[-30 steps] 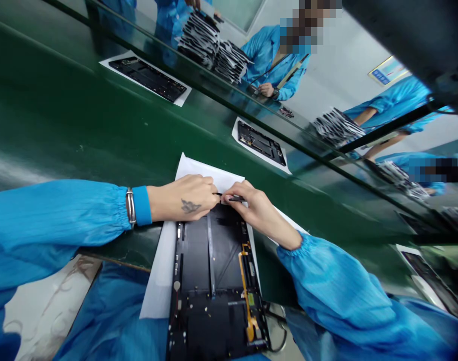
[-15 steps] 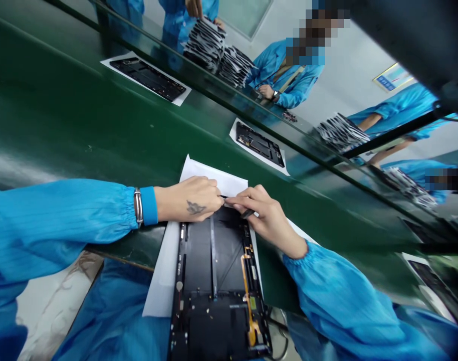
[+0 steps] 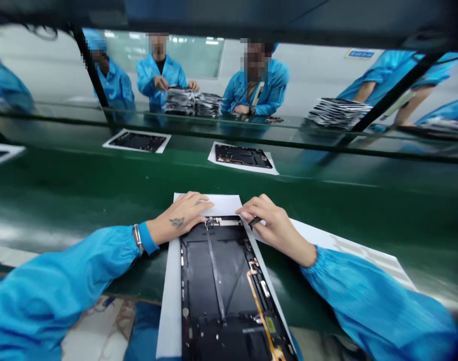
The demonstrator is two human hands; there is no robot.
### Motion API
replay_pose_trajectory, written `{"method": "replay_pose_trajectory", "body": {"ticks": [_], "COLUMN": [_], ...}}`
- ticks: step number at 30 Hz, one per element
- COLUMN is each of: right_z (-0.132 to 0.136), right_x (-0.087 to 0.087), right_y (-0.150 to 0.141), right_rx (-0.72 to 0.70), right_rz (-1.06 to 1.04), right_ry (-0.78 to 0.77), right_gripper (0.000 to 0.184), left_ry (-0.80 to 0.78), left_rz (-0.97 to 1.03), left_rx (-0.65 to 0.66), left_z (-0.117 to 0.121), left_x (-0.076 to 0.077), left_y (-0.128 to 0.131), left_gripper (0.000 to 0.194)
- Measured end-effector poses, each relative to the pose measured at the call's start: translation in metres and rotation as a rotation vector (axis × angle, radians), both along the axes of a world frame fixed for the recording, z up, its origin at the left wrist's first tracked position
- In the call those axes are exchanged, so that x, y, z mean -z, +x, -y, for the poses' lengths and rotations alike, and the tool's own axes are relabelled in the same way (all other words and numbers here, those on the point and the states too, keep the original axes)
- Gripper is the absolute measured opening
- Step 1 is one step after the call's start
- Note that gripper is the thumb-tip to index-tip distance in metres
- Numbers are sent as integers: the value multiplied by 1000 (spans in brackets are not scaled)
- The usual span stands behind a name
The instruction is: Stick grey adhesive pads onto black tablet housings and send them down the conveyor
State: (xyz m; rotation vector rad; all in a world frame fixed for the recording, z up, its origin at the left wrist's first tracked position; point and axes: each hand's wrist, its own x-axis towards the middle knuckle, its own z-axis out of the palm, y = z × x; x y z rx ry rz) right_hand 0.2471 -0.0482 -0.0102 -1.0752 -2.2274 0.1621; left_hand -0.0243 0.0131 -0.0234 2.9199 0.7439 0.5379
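A black tablet housing [image 3: 234,281] with internal parts, an orange flex cable [image 3: 254,287] along its right side, lies on white paper [image 3: 169,301] in front of me. My left hand [image 3: 186,213] rests at the housing's far left corner. Its fingers are stretched over the paper, and the thumb touches near small metal parts. At the far right corner my right hand [image 3: 268,225] is closed round a slim black tool [image 3: 255,220]. Fingers hide most of the tool, so its exact kind is unclear.
Two similar housings, one to the left [image 3: 139,141] and one to the right [image 3: 244,156], lie on paper across the green bench [image 3: 101,185]. A sheet with grey strips [image 3: 349,245] lies right. Beyond a ledge, co-workers in blue sit by stacked dark panels [image 3: 193,103].
My left hand has loosened from a closed grip and spread its fingers, moving apart from the right. My right hand has shifted right with the tool. The view has levelled.
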Motion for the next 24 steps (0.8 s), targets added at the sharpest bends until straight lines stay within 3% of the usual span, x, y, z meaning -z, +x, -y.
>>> {"method": "replay_pose_trajectory", "body": {"ticks": [5, 9, 14, 19, 24], "right_z": [3, 9, 11, 14, 38], "right_x": [-2, -2, 4, 3, -9], "right_y": [0, -2, 2, 4, -6], "right_rx": [-27, -55, -131, -183, -172], "right_rz": [13, 35, -1, -92, -107], "right_ry": [95, 152, 241, 296, 342], "right_gripper": [23, 24, 23, 23, 22], "left_ry": [86, 134, 117, 53, -140], "left_rz": [-159, -296, -413, -352, -246], "left_rx": [-203, -213, -214, -263, -257], "left_z": [-24, -35, -33, -26, -37], "left_x": [2, -14, -32, -44, -59], "left_y": [-11, -3, 17, 21, 4], "left_gripper": [42, 37, 18, 23, 32]}}
